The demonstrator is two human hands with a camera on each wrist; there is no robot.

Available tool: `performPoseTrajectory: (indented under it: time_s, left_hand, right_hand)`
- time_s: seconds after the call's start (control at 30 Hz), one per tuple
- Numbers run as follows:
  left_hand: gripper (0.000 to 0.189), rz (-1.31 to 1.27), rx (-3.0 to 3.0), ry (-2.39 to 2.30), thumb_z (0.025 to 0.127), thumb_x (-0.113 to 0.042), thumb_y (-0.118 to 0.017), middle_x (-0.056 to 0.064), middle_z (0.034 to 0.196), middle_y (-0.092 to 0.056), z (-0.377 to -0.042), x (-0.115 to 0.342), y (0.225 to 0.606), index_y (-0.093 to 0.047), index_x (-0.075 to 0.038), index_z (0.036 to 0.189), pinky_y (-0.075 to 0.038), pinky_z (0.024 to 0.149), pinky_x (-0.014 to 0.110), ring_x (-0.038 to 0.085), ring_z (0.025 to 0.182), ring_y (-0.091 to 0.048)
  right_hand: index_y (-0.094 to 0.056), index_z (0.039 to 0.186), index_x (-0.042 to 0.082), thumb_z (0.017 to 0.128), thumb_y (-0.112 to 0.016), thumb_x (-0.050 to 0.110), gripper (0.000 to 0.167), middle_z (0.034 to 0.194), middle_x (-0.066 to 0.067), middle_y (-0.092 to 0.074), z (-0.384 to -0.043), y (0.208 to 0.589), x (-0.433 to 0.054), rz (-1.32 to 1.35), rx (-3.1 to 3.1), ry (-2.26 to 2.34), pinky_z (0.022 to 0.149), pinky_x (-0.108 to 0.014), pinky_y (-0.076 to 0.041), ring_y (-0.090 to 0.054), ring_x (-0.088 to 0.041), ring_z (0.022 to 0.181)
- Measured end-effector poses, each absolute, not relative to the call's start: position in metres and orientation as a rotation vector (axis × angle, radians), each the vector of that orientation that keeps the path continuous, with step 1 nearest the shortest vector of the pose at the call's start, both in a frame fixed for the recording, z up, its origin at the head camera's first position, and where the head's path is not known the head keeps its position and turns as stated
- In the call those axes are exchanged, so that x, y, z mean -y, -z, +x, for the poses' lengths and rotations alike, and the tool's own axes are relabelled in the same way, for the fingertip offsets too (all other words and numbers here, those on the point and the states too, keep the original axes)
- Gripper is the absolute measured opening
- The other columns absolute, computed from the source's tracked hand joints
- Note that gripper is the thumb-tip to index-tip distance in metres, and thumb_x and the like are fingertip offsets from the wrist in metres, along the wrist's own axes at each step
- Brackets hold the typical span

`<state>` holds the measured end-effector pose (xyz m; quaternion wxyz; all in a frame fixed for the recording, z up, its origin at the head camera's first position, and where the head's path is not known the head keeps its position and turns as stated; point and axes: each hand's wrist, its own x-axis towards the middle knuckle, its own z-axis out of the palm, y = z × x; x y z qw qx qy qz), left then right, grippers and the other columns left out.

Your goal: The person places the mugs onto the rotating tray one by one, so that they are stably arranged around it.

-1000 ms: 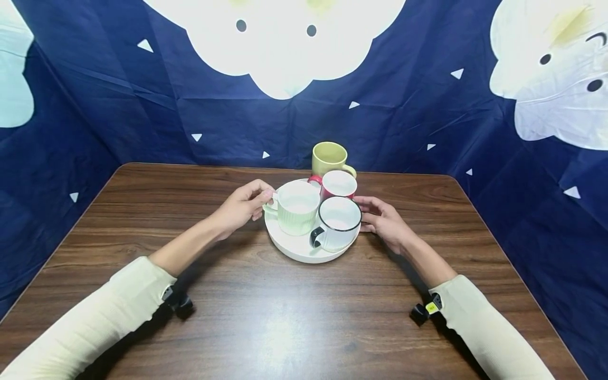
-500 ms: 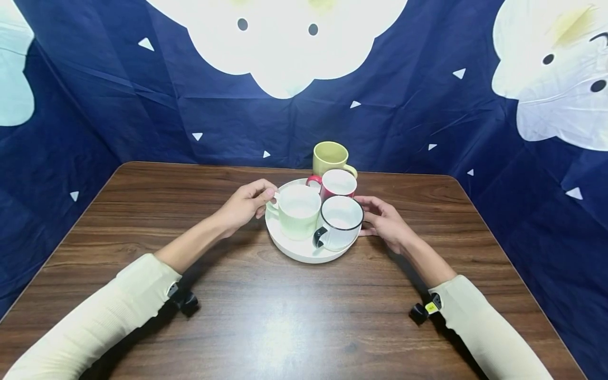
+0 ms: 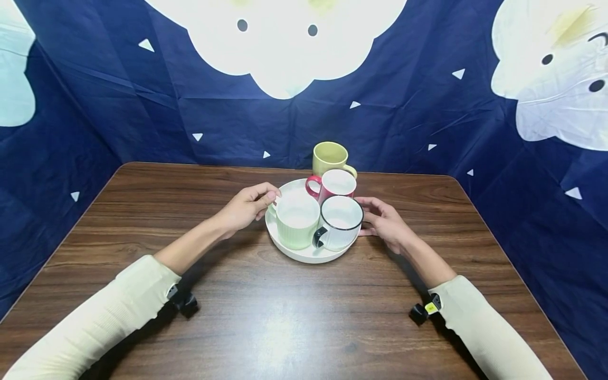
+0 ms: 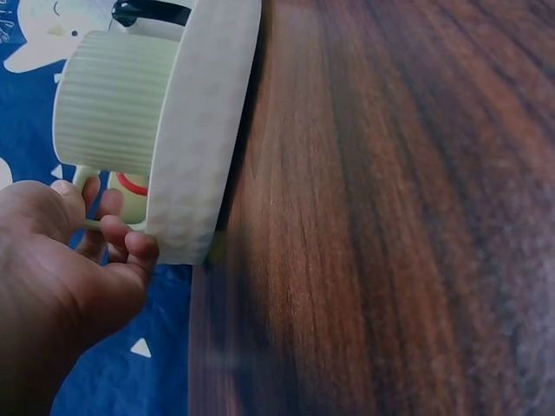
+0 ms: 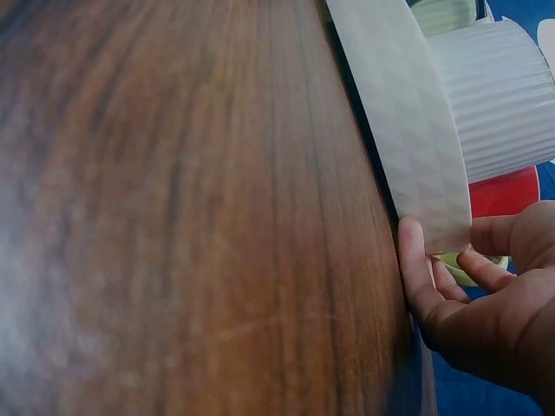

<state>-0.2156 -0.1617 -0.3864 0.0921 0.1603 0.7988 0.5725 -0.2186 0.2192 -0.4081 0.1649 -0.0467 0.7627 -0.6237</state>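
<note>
A pale green ribbed mug (image 3: 297, 227) stands upright at the front left of a round white tray (image 3: 309, 257). My left hand (image 3: 247, 208) pinches its handle (image 4: 84, 177) between thumb and fingers. Beside it, on the right, is a white mug (image 3: 339, 240) with a black rim and black-marked handle. Behind these two sits a red mug (image 3: 328, 194), white inside, its handle pointing left. At the tray's right edge my right hand (image 3: 383, 221) grips the wall, its digits on the rim and low on the faceted outside (image 5: 425, 165).
An olive-yellow mug (image 3: 328, 164) stands behind the tray, near the far edge of the wooden table (image 3: 228, 316). A dark blue cloth (image 3: 228, 116) with white cloud shapes hangs around the table's back and sides.
The pale green mug has come down and slightly towards me in the tray, leaving more of the red mug's handle visible. The white mug has shifted slightly right. My right hand has barely moved.
</note>
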Motion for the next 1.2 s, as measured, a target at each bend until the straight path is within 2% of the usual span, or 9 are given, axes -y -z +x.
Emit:
performPoseTrajectory:
  time_s: [0.23,0.43,0.6,0.9,1.1,1.2]
  left_hand:
    - [0.026,0.488,-2.374,-1.684,0.121,-0.019,-0.052,0.006,0.081,-0.050,-0.216,0.160,0.387,-0.070,-0.004,0.129,-0.045,0.070,0.029,0.020,0.071,-0.049]
    - [0.028,0.517,-2.353,-1.647,0.121,-0.019,-0.053,0.007,0.083,-0.050,-0.217,0.158,0.386,-0.069,-0.001,0.134,-0.042,0.066,0.023,0.015,0.073,-0.048]
    - [0.029,0.534,-2.335,-1.649,0.121,-0.019,-0.052,0.008,0.083,-0.051,-0.217,0.160,0.386,-0.067,0.002,0.136,-0.042,0.066,0.023,0.014,0.072,-0.048]
    - [0.036,0.521,-2.262,-1.719,0.123,-0.025,-0.047,0.006,0.087,-0.051,-0.218,0.166,0.386,-0.064,-0.004,0.147,-0.045,0.069,0.026,0.015,0.073,-0.049]
    - [0.041,0.400,-2.303,-1.814,0.123,-0.030,-0.048,0.005,0.113,-0.065,-0.227,0.170,0.388,-0.060,0.000,0.149,-0.045,0.069,0.023,0.012,0.078,-0.051]
    - [0.043,0.335,-2.337,-1.806,0.122,-0.030,-0.052,0.010,0.127,-0.064,-0.233,0.171,0.389,-0.058,0.001,0.151,-0.048,0.072,0.022,0.014,0.087,-0.054]
  right_hand:
    - [-0.045,0.167,-0.002,0.117,-0.052,0.002,0.051,0.159,-0.026,-0.048,-0.220,0.408,-0.219,-0.125,-2.169,1.784,0.089,-0.031,-0.070,-0.063,-0.017,0.123]
    - [-0.046,0.166,-0.001,0.117,-0.053,0.003,0.050,0.155,-0.023,-0.050,-0.220,0.407,-0.220,-0.119,-2.171,1.772,0.089,-0.031,-0.070,-0.064,-0.017,0.121]
    - [-0.046,0.166,-0.002,0.116,-0.053,0.003,0.050,0.153,-0.022,-0.051,-0.221,0.406,-0.219,-0.118,-2.161,1.772,0.089,-0.030,-0.070,-0.066,-0.016,0.118]
    - [-0.045,0.165,-0.004,0.117,-0.051,0.005,0.049,0.145,-0.013,-0.059,-0.224,0.404,-0.221,-0.088,-2.123,1.794,0.091,-0.030,-0.069,-0.070,-0.009,0.111]
    - [-0.047,0.165,-0.001,0.120,-0.052,0.016,0.048,0.146,-0.011,-0.060,-0.234,0.400,-0.224,-0.044,-2.158,1.801,0.087,-0.025,-0.068,-0.074,-0.005,0.104]
    - [-0.047,0.166,-0.001,0.120,-0.054,0.019,0.050,0.147,-0.013,-0.060,-0.239,0.397,-0.224,-0.025,-2.186,1.817,0.084,-0.024,-0.067,-0.073,-0.004,0.102]
